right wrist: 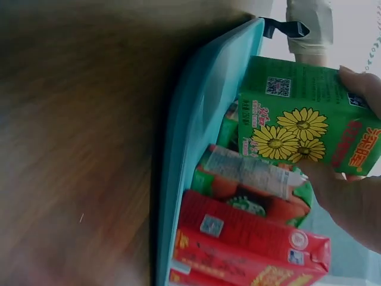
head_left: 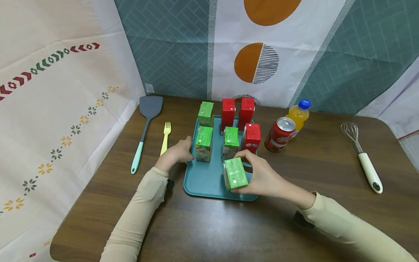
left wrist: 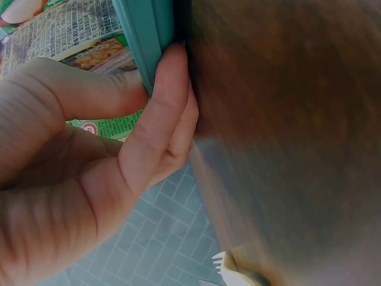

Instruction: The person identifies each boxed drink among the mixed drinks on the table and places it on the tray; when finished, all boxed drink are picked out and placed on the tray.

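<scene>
My left hand (head_left: 179, 151) pinches the left rim of a blue-green tray (head_left: 206, 183); in the left wrist view the thumb lies inside the tray rim (left wrist: 143, 36) and the fingers outside. Over the tray's front right part, my right hand (head_left: 262, 178) grips a green drink carton (head_left: 235, 174) between thumb and fingers. Yellow flowers mark this carton (right wrist: 297, 119) in the right wrist view, where it is above the tray. Upright on the tray stand green cartons (head_left: 204, 143) at left and middle, and red cartons (head_left: 251, 136) at back and right.
Right of the tray stand a red soda can (head_left: 280, 134) and an orange drink bottle (head_left: 298, 115). A whisk (head_left: 364, 162) lies at far right. On the left lie a yellow fork (head_left: 166, 137) and a spatula (head_left: 146, 123). A patterned curtain (head_left: 170, 47) hangs behind the table.
</scene>
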Demonstrator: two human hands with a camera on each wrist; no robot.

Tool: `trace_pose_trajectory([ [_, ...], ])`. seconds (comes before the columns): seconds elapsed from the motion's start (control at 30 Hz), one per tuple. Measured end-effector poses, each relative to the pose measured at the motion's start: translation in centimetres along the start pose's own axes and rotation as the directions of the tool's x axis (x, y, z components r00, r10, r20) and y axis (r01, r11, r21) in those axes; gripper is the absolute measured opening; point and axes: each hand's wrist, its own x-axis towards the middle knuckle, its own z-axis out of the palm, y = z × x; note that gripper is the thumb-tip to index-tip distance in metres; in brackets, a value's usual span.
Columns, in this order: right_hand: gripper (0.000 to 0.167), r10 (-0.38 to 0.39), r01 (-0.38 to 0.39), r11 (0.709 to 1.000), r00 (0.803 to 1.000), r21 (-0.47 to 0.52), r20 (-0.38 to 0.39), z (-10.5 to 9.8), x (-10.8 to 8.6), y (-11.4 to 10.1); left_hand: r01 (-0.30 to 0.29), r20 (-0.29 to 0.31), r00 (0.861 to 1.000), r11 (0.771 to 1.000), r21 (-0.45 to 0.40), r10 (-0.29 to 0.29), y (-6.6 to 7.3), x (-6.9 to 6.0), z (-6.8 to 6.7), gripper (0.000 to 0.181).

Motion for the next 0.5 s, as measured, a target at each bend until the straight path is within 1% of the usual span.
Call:
trace_pose_trajectory([
  [0.07,0.076,-0.031,0.031,0.999,0.999,0.009,0.011,0.5,0.6,0.1,0.0,0.0,1.0,1.0,0.0,0.0,0.0,0.0,0.0,0.065],
  [0.17,0.075,-0.044,0.044,0.999,0.999,0.024,0.018,1.2,1.4,0.0,0.003,0.001,1.0,1.0,0.006,-0.003,0.1,0.0,-0.1,0.067],
  [0.23,0.075,-0.027,0.027,0.999,0.999,0.032,0.025,1.8,1.9,-0.2,0.003,0.0,1.0,1.0,0.016,-0.003,0.1,0.0,-0.1,0.071],
  [0.33,0.076,0.003,-0.004,1.0,0.999,0.013,0.034,2.6,2.7,-0.6,-0.001,0.001,1.0,1.0,0.019,0.001,0.1,-0.1,-0.2,0.076],
  [0.4,0.076,0.022,-0.022,1.0,0.999,-0.006,0.036,3.0,3.3,-0.9,-0.006,0.001,1.0,1.0,0.014,0.006,0.0,-0.1,-0.1,0.076],
  [0.5,0.077,0.025,-0.023,0.999,0.999,-0.04,0.037,3.7,4.2,-1.4,-0.009,-0.007,1.0,1.0,0.004,0.009,-0.1,-0.1,-0.1,0.073],
])
